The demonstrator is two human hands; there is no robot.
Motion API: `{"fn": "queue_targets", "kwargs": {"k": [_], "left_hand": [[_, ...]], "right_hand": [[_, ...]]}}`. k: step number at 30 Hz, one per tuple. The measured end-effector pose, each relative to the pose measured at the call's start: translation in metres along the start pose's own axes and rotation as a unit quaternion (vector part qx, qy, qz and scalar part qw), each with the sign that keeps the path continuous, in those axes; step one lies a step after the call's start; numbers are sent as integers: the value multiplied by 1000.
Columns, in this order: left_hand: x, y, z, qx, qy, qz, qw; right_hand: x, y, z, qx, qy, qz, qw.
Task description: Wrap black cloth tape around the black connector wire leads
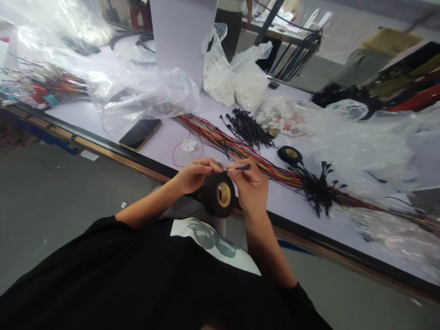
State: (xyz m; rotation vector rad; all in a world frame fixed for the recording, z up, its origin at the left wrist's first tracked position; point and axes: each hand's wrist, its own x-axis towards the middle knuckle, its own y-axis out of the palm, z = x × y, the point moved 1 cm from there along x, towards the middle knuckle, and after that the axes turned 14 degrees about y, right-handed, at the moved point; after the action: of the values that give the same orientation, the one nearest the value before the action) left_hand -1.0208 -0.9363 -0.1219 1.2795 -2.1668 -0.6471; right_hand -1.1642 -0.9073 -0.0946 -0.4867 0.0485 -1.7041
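Hands pinch tape roll (218, 195) over, seemingly, table edge (151, 168).

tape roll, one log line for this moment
left hand | pinching tape roll | right hand | holds black wire piece | over table edge

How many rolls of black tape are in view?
2. One roll of black tape is held between the left hand and right hand; a second roll lies on the table beside the coloured wires. Others may be hidden under plastic bags.
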Motion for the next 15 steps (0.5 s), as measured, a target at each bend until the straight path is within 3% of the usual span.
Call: {"fn": "queue_targets", "kwargs": {"k": [3, 5, 9, 11, 13, 15], "left_hand": [[1, 1, -9, 135, 50, 32, 989], [1, 3, -9, 231, 108, 6, 967], [-2, 5, 1, 333, 174, -55, 925], [-3, 7, 5, 323, 182, -71, 926], [-2, 8, 5, 252, 166, -92, 949], [1, 7, 3, 151, 110, -99, 977]], "right_hand": [[-1, -3, 10, -91, -7, 0, 996], [-2, -1, 10, -103, 11, -11, 995], [-4, 9, -1, -72, 117, -3, 990], [-4, 11, -6, -75, 124, -24, 989], [-2, 11, -7, -96, 103, -69, 988], [-2, 9, -4, -114, 87, -83, 986]]}}
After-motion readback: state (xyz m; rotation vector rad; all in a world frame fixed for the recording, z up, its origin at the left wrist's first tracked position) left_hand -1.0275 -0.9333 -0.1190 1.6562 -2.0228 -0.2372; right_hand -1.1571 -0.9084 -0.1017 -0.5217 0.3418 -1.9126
